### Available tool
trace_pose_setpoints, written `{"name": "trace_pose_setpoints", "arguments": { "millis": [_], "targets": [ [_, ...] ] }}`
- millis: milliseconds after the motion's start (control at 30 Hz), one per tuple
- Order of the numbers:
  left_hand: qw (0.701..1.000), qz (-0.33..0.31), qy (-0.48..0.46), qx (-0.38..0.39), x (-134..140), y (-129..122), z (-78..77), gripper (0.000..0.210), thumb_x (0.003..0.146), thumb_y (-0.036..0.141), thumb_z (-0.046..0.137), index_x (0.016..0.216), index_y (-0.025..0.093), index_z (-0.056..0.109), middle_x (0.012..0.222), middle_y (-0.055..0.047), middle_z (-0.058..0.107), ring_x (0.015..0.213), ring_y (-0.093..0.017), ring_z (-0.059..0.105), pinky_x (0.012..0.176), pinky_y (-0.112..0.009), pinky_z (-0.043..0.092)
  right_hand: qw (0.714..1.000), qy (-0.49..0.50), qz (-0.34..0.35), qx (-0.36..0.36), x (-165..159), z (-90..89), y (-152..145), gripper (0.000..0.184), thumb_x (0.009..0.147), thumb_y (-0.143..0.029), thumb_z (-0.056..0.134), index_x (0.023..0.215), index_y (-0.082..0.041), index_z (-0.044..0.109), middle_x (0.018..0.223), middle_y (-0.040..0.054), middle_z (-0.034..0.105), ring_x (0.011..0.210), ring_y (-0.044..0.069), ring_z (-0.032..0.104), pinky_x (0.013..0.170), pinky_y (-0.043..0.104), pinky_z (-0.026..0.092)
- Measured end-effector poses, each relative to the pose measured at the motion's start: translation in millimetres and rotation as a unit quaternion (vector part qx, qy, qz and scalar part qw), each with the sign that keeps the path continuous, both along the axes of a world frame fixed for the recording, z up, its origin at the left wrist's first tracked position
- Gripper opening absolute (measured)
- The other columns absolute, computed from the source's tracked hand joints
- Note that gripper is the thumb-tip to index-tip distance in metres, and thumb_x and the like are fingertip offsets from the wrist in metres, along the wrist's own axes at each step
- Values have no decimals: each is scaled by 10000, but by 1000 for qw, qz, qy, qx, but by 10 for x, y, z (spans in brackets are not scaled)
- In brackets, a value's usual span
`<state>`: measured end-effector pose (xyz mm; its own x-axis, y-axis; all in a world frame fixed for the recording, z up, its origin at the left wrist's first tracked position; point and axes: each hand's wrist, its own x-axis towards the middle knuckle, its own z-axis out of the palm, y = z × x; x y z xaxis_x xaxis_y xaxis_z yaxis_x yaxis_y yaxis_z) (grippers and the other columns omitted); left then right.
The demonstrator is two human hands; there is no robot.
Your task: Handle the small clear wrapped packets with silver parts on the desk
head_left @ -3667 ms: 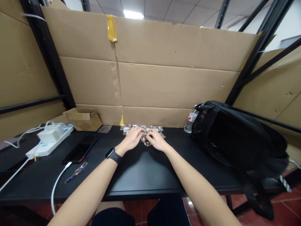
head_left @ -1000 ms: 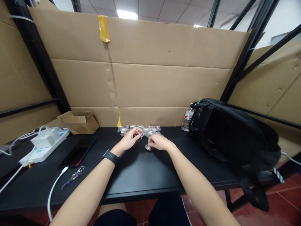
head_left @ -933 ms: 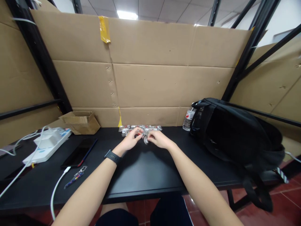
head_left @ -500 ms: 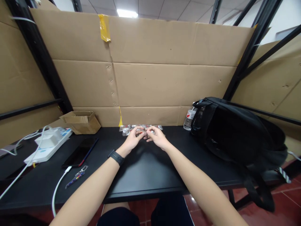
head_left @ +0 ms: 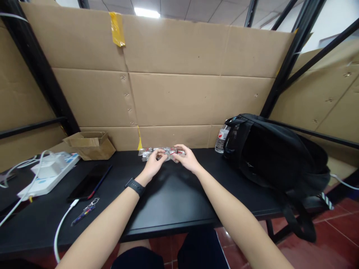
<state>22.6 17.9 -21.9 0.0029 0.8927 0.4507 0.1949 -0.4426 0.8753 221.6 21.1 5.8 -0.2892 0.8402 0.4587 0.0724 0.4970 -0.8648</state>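
Observation:
Small clear plastic packets (head_left: 144, 152) lie in a row at the back of the black table, in front of the cardboard wall. Over them my left hand (head_left: 154, 162), a dark watch on its wrist, curls its thumb and fingers onto shiny clear plastic. To its right, my right hand (head_left: 188, 160) pinches a clear packet with red and dark bits showing between thumb and fingers. Crinkled plastic (head_left: 169, 153) shows between the two hands. My fingers partly cover the packets, and their contents are too small to make out.
On the right lies a black backpack (head_left: 275, 160), with a water bottle (head_left: 221, 140) behind it. To the left are a cardboard box (head_left: 92, 147), a white power strip (head_left: 53, 175), a phone (head_left: 88, 183) on a white cable and a keychain (head_left: 85, 212).
My hands have moved slightly apart, uncovering more plastic and a red bit by the right fingers. The whole view has shifted slightly.

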Motion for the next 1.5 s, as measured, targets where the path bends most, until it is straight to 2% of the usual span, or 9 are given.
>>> {"name": "trace_pose_setpoints", "arguments": {
  "millis": [133,267,500,700,867,1067,1167,1267,1500],
  "targets": [
    [992,69,93,43,-92,12,22,228,866,365,619,1031,208,608,923,-30,681,911,-202,652,882,-337,489,986,-129,-42,100,84,-94,91,370,899,-446,637,1201,-239,586,1129,63,683,1040,208,652,964,379,506],
    [966,104,225,74,-195,-39,91,271,855,191,518,1111,223,601,1115,-74,685,1073,-244,636,982,-420,465,984,-169,41,42,82,-169,91,393,973,-519,517,1256,-246,521,1056,56,694,921,204,698,918,380,527],
    [899,-45,432,48,-193,-116,33,689,696,76,511,1354,273,568,1442,-84,565,1363,-322,444,1133,-542,310,976,-102,158,-112,70,-139,12,512,914,-716,464,1138,-258,517,974,10,608,700,187,729,708,348,593],
    [886,-116,449,14,-51,-258,153,302,854,248,506,1018,258,759,1139,-80,720,1172,-329,544,1085,-551,336,976,-134,132,-105,99,-73,-20,520,898,-742,460,1090,-262,521,889,-18,587,609,162,711,628,291,557],
    [869,-202,451,9,-83,-366,300,348,715,106,547,928,271,767,1096,-31,724,1129,-271,589,1092,-448,366,981,-166,77,-61,87,-96,2,444,955,-661,446,1140,-264,523,897,-26,580,652,157,724,668,277,543],
    [865,-271,422,5,-192,-361,344,557,682,49,493,1078,323,773,1275,3,689,1203,-226,612,1097,-336,413,981,-189,37,-3,136,-73,37,465,883,-535,656,1231,-257,521,955,5,642,675,138,675,709,282,528],
    [855,-264,445,-10,-224,-374,355,652,669,44,494,1190,353,735,1425,19,603,1307,-257,553,1146,-385,375,971,-235,8,43,225,19,32,548,747,-444,808,1194,-230,575,945,10,665,706,139,633,684,260,494],
    [845,-247,473,-28,-226,-404,351,712,659,46,508,1247,399,697,1523,36,506,1380,-308,483,1175,-479,322,942,-327,13,80,337,143,2,402,679,-379,851,1002,-204,687,829,-6,676,702,145,608,662,245,446],
    [845,-221,486,-35,-160,-442,291,759,690,85,528,1367,421,591,1491,7,545,1365,-333,475,1137,-544,338,894,-443,29,54,474,295,-62,363,597,-417,888,868,-201,782,712,-2,684,672,159,611,617,242,421]
  ]
}}
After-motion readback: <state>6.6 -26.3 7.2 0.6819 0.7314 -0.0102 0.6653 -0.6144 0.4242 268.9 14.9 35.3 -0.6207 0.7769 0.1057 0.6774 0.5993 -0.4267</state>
